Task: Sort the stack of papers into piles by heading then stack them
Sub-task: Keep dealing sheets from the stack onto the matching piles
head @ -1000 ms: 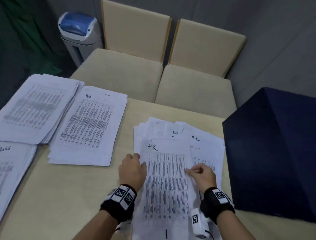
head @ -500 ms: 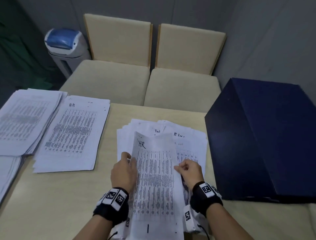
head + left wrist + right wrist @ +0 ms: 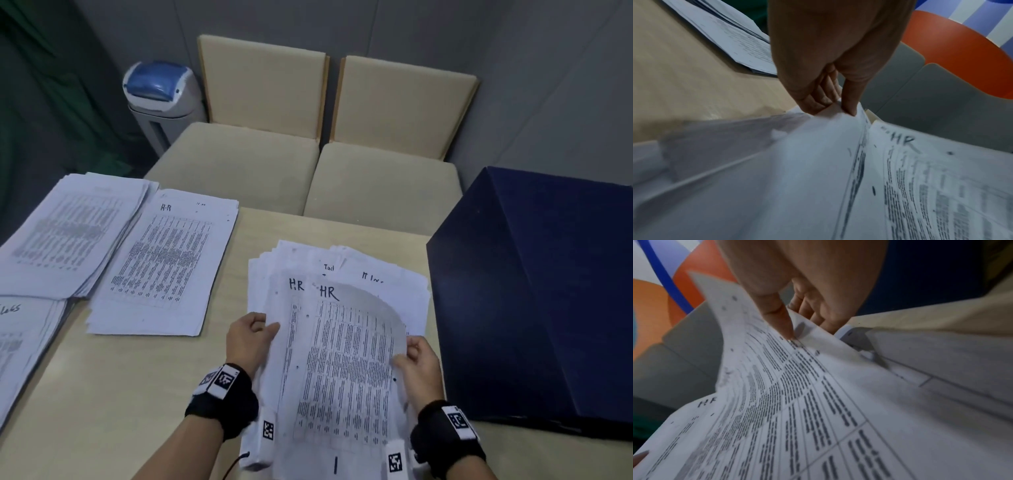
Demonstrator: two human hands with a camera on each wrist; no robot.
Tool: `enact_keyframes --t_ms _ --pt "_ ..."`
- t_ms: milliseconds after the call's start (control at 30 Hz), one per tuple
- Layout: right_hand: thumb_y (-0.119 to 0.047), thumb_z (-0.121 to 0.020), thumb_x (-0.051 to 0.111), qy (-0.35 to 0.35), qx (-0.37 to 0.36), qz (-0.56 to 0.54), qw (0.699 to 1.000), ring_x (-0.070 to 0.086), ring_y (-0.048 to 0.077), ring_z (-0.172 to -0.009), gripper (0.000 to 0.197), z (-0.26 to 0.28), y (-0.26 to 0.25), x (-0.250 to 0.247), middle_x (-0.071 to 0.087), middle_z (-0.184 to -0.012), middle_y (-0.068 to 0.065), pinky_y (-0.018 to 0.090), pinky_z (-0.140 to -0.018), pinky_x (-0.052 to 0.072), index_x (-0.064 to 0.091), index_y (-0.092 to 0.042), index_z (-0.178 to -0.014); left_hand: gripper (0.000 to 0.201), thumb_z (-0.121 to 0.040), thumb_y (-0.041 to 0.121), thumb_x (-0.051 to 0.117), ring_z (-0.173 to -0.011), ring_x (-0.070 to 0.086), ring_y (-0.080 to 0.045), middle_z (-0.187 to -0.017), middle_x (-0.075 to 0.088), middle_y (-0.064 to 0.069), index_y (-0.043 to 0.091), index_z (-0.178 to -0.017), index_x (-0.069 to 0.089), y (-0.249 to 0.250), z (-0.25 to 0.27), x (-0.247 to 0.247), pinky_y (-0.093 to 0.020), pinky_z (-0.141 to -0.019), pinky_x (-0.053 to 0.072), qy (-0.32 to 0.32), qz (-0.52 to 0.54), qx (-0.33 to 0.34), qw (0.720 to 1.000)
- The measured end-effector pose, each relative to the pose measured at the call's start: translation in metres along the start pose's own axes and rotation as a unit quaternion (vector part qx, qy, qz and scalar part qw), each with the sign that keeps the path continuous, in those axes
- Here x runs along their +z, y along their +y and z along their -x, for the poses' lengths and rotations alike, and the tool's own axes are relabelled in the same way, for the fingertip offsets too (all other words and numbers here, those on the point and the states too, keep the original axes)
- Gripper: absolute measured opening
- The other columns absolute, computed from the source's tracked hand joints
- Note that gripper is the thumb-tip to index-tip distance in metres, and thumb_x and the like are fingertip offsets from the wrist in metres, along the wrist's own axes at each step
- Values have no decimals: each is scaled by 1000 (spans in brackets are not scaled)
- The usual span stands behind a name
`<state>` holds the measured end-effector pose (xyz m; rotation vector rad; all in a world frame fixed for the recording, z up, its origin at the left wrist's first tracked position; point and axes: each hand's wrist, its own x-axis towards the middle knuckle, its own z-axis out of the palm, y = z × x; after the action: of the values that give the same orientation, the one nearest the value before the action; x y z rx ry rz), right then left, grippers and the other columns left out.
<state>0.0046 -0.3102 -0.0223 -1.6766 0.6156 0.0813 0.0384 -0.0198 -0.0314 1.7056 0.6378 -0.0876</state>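
While both hands hold printed white sheets headed "HR" above the loose unsorted stack of white papers [image 3: 342, 263], the left hand [image 3: 248, 339] pinches the left edge of one HR sheet [image 3: 286, 339] between thumb and curled fingers [image 3: 813, 104], and the right hand [image 3: 419, 359] pinches the right edge of the top HR sheet [image 3: 346, 359], thumb on the print and fingers [image 3: 818, 316] curled beneath, so the sheet bows upward between them; just beyond the fingertips the stack shows other handwritten headings; left of the left fingers lies the sorted white HR pile [image 3: 164, 263] on the pale wooden table [image 3: 120, 394], with two more white paper piles [image 3: 65, 233] farther left; right of the right fingers stands a dark blue box [image 3: 534, 301]; beyond are two beige cushioned chairs [image 3: 308, 171]
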Motion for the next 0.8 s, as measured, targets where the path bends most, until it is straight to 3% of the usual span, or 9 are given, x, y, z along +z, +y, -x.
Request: enact_keyframes --t_ms 67,133,233,333,467,567,633,733,800 --pt "19 -80 55 -33 28 -16 999 70 24 -86 38 2 0 0 74 -95 8 36 -75 55 61 -10 -103 17 -80 0 76 -62 38 -17 -54 39 11 3 -86 61 2 4 3 -26 -66 38 -14 68 9 998" --pt "16 -78 59 -55 47 -20 997 67 24 -83 36 2 -3 0 72 -94 10 33 -70 52 60 -12 -101 19 -79 -6 74 -65 52 -19 -65 57 -4 -1 -94 63 9 10 4 -28 -66 48 -45 125 21 991" --pt "7 -80 69 -81 85 -64 991 70 27 -95 31 2 -12 0 76 -94 8 38 -84 53 61 -11 -104 31 -75 -6 77 -79 69 -25 -93 74 -20 -6 -102 61 18 17 1 -29 -72 58 -109 178 34 978" --pt "-12 -83 78 -111 97 -57 987 65 14 -102 37 -4 -17 2 75 -102 -5 34 -90 49 62 -21 -115 55 -63 10 84 -90 70 -30 -103 73 -21 -7 -108 58 18 18 -2 -37 -80 59 -138 192 27 971" --pt "-17 -83 80 -108 83 -15 991 63 19 -114 48 -18 -15 3 71 -120 -2 43 -109 43 62 -17 -127 55 -60 13 86 -91 71 -30 -100 75 -16 -5 -106 60 14 15 -1 -43 -84 57 -108 143 23 983" --pt "-12 -86 76 -112 69 9 991 67 17 -107 29 -17 -14 7 74 -112 0 35 -95 49 68 -17 -113 39 -69 4 86 -87 71 -29 -94 76 -14 -3 -100 63 9 10 0 -38 -78 58 -78 128 13 989" --pt "6 -87 66 -115 50 1 992 67 23 -108 17 -15 -15 7 74 -112 6 33 -87 51 69 -9 -94 26 -79 9 80 -93 72 -32 -96 76 -12 0 -100 67 4 6 -1 -40 -82 59 -67 120 6 990" --pt "18 -86 49 -132 42 -56 989 65 31 -110 24 -8 -17 2 73 -112 10 38 -76 56 58 -2 -75 34 -86 25 74 -104 69 -32 -107 75 -10 3 -110 68 3 4 -1 -48 -95 54 -50 99 -13 994" --pt "13 -88 50 -146 50 -74 985 66 34 -109 20 -6 -17 -2 74 -106 13 37 -76 55 55 -3 -76 20 -93 11 65 -101 70 -34 -104 75 -11 1 -110 67 3 4 0 -50 -94 54 -52 115 -29 992"
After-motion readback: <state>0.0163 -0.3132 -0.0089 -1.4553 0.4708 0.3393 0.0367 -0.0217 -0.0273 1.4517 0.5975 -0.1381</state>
